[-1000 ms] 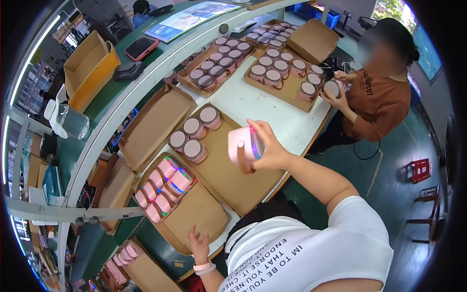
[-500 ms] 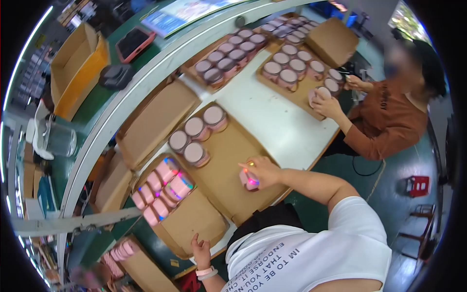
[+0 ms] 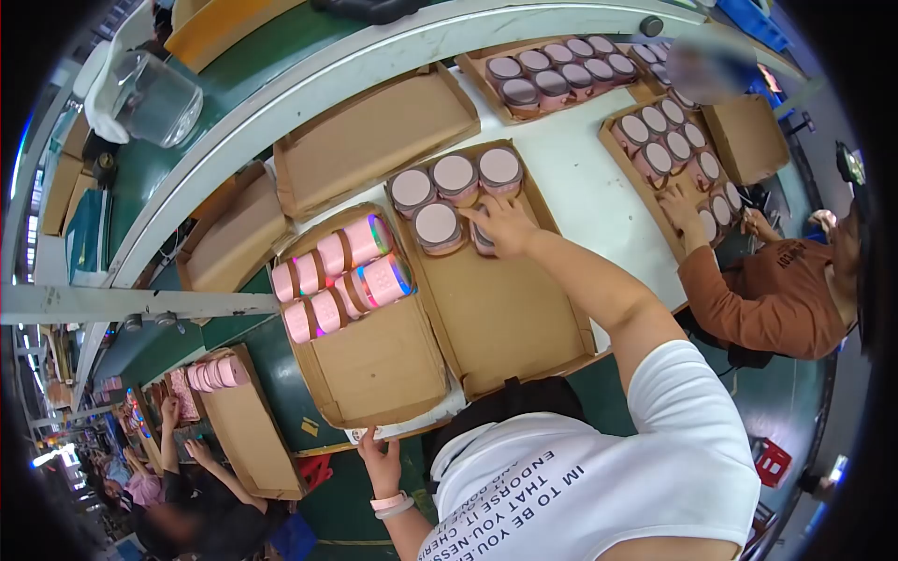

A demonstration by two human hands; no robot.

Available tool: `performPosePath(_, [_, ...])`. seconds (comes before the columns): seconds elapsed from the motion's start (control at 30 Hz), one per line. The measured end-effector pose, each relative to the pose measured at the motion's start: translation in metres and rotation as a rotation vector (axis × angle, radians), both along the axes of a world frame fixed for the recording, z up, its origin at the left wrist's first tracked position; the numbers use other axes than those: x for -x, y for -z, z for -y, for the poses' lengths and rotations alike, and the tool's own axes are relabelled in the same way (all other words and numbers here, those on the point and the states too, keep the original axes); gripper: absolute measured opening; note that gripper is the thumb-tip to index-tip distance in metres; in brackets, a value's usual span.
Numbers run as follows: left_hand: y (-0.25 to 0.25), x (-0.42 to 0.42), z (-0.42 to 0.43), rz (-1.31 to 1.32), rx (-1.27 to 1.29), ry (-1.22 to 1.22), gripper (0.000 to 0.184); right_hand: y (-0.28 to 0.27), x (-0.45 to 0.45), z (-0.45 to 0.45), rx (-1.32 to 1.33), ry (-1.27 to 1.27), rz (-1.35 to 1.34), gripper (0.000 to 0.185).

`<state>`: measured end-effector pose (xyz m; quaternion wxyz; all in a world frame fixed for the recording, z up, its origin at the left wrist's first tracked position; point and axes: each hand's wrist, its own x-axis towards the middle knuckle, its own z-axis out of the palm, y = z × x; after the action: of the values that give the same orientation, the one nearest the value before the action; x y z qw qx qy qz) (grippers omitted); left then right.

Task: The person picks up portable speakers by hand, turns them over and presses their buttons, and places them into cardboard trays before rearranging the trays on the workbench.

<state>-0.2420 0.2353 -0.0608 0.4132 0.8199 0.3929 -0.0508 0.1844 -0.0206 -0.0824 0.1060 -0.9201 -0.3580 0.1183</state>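
My right hand [image 3: 505, 226] is closed over a pink drum-shaped item [image 3: 481, 236], mostly hidden under my fingers. It stands in the cardboard box [image 3: 510, 323], beside several like pieces with pale round tops [image 3: 437, 223] edged in dark grey. My left hand [image 3: 380, 465] hangs at the table's front edge, fingers loosely bent and apart, nothing visible in them. Past it lies a second box [image 3: 379, 374], where pink cylinders [image 3: 327, 252] with brown straps lie on their sides in two rows, some glowing in colours at the ends.
Two shallow cardboard trays [image 3: 374, 136] [image 3: 234, 229] lean behind the boxes under a metal frame bar [image 3: 309, 117]. Filled boxes [image 3: 552, 79] line the back. At right a co-worker in a brown top [image 3: 762, 290] handles another box [image 3: 669, 210]; others work at lower left.
My right hand has carried the pink item from the near part of the box to the group at its back. My view has turned, shifting everything. My left hand stays low near the table edge.
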Motion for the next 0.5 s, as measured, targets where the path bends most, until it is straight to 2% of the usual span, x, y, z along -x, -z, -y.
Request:
performPosePath(0.1, [0.013, 0.005, -0.006, -0.015, -0.02, 0.04, 0.058, 0.005, 0.003, -0.01, -0.081, 0.029, 0.098, 0.086])
performPosePath(0.13, [0.023, 0.005, -0.011, 0.055, -0.026, 0.102, 0.067, 0.003, 0.008, -0.015, -0.107, 0.076, 0.147, 0.083])
performPosePath(0.2, [0.012, -0.019, -0.009, 0.122, 0.126, 0.03, 0.082, -0.002, 0.031, -0.021, -0.186, 0.134, 0.133, 0.083])
performPosePath(0.27, [0.027, -0.035, -0.019, 0.267, 0.085, 0.037, 0.084, -0.028, 0.067, -0.021, -0.286, 0.229, 0.028, 0.081])
performPosePath(0.33, [0.038, -0.06, -0.035, 0.244, -0.035, 0.057, 0.087, -0.031, 0.105, -0.009, -0.425, 0.277, -0.032, 0.079])
performPosePath(0.4, [0.03, -0.095, -0.051, 0.201, -0.361, 0.197, 0.09, -0.028, 0.137, 0.012, -0.515, 0.333, -0.202, 0.076])
performPosePath(0.47, [0.034, -0.126, -0.073, 0.174, -0.524, 0.258, 0.092, -0.022, 0.169, 0.035, -0.458, 0.401, -0.202, 0.073])
performPosePath(0.5, [0.036, -0.14, -0.088, 0.21, -0.521, 0.26, 0.093, -0.024, 0.185, 0.045, -0.439, 0.429, -0.178, 0.073])
